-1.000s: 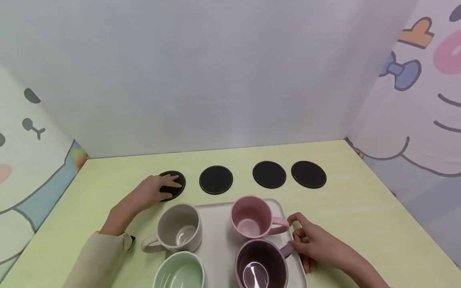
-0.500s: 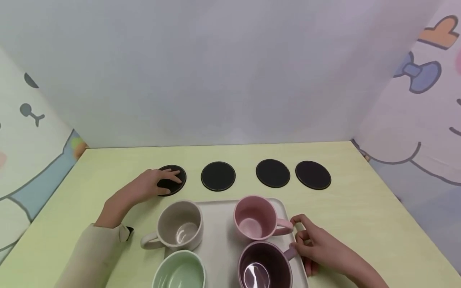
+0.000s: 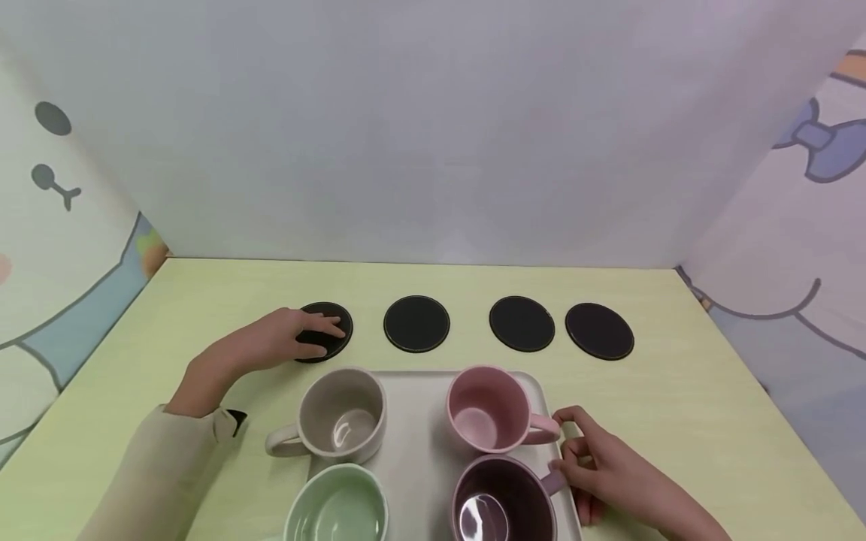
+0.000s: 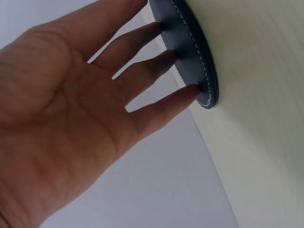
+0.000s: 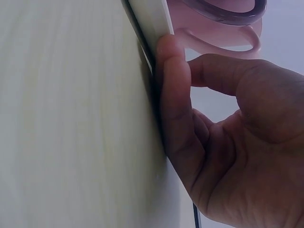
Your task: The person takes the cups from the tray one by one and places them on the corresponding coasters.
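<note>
The fingers of my left hand [image 3: 274, 340] lie spread over the leftmost black round coaster [image 3: 328, 309]. In the left wrist view, several fingertips touch the stitched coaster [image 4: 183, 42], which is flat on the table. Curled fingers of my right hand [image 3: 605, 466] hold the right rim of a white tray [image 3: 414, 428]; the right wrist view shows them at the tray's edge [image 5: 154, 21], thumb beside its rim. On the tray stand a beige mug [image 3: 338, 409], a pink mug [image 3: 483, 409], a dark purple mug [image 3: 501, 488] and a green cup [image 3: 338, 503].
To the right of the left hand, three more black coasters, the left one [image 3: 416, 323], the middle one [image 3: 522, 323] and the right one [image 3: 600, 330], lie in a row behind the tray. A pale wall [image 3: 419, 135] closes off the table's back. Cartoon-printed panels [image 3: 798, 248] flank it.
The head view has shifted slightly, so the scene sits differently in frame. The left hand stays on the leftmost coaster and the right hand stays at the tray's rim.
</note>
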`<state>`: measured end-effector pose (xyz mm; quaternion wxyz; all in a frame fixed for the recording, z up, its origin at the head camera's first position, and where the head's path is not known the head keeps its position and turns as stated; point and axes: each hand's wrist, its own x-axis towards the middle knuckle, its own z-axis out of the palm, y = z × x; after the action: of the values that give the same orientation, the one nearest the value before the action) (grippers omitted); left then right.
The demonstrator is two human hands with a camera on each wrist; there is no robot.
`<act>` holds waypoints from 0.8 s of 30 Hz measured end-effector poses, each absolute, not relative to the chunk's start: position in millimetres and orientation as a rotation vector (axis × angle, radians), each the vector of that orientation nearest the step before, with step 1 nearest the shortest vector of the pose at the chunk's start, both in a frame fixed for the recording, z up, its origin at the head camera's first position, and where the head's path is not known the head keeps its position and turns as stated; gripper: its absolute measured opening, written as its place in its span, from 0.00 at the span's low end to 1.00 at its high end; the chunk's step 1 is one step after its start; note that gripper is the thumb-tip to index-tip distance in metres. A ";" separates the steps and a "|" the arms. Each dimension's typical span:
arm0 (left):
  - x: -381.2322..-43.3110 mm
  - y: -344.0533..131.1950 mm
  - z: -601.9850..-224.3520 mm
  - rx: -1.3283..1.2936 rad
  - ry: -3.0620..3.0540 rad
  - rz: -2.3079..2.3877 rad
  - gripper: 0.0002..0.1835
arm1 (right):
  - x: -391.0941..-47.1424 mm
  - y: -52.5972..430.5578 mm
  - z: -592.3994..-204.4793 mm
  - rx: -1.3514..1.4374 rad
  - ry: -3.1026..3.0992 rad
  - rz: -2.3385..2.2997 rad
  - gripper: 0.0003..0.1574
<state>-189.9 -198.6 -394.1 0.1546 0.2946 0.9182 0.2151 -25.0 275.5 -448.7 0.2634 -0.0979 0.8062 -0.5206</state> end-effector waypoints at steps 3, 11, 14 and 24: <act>-187.9 -198.4 -392.4 0.836 2.620 0.630 0.19 | -26.3 275.0 -448.1 -0.266 2.187 -1.394 0.31; -173.4 -198.3 -360.7 0.830 2.527 0.660 0.19 | -28.1 276.1 -449.3 -0.247 2.161 -1.414 0.31; -161.7 -198.2 -349.0 0.797 2.417 0.728 0.20 | -28.3 276.6 -450.6 -0.246 2.141 -1.430 0.30; -139.8 -196.2 -351.3 0.843 2.267 0.865 0.16 | -31.2 276.7 -448.9 -0.265 2.137 -1.419 0.30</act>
<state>-139.8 -196.2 -351.3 0.2826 0.3149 0.8466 0.3228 -31.2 276.7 -448.9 0.2779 -0.0988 0.7960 -0.5286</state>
